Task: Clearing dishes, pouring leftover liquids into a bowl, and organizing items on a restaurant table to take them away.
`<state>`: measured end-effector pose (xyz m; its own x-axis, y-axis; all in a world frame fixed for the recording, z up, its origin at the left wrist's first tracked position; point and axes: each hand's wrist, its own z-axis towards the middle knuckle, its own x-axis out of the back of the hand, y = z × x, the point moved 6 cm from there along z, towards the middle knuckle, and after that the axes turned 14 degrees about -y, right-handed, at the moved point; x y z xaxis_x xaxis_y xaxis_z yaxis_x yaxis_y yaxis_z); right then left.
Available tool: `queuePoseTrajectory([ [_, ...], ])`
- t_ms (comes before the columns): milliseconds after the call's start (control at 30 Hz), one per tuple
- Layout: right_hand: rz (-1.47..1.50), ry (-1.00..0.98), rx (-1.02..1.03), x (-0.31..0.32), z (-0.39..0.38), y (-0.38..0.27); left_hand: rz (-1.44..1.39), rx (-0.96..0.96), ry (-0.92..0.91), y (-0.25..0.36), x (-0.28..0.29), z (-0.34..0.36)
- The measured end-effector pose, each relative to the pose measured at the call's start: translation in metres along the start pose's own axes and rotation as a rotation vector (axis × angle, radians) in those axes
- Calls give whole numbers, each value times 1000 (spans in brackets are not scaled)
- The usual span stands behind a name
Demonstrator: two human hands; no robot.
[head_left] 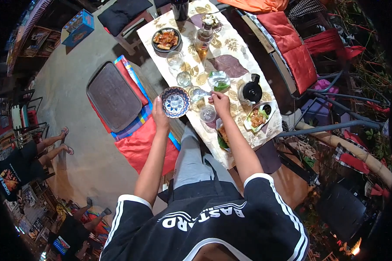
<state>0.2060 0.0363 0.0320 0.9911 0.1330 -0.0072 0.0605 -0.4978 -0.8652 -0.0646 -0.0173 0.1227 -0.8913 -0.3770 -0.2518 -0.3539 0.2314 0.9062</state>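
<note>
The table (244,56) ran from the upper middle of the view down toward the person and was covered with a pale cloth printed with gold and maroon leaves. To its left, on a red and striped cloth (139,143), lay a dark rectangular tray (113,95). Red seat cushions (292,48) lined the bench on the table's right side.

On the table, at the far end, stood a dark bowl of fried food (166,39) and, just right of it, a clear bottle of amber liquid (203,37). Nearer the person were a black lidded pot (251,91), a white oblong dish of food with greens (258,117), and a glass container holding green leaves (218,81). Several empty clear glasses (175,58) stood between the dark bowl and the hands.

The left hand (160,114) held a small blue-and-white patterned bowl (175,102) at the table's left edge, with the fingers curled under its near rim and the thumb on the rim. The bowl faced upward and appeared empty.

The right hand (221,101) was closed, with the fingertips pinched on the handle of a metal spoon (201,93). The spoon pointed left toward the patterned bowl, over a small glass. Another small glass (208,114) stood just below the right hand.
</note>
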Motion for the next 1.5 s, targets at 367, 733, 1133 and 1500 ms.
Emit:
queuePoseTrajectory([
  [367,-854,-110,411,-44,-9,-55,39,3,-17,6,-1,-1],
  [733,-575,-13,471,-7,-59,-105,77,-28,-65,17,-19,-7],
  [1133,301,11,285,45,-150,-153,134,-68,-210,17,-66,-26],
  [1500,344,-7,281,73,-102,-144,362,7,-402,-6,-160,29],
])
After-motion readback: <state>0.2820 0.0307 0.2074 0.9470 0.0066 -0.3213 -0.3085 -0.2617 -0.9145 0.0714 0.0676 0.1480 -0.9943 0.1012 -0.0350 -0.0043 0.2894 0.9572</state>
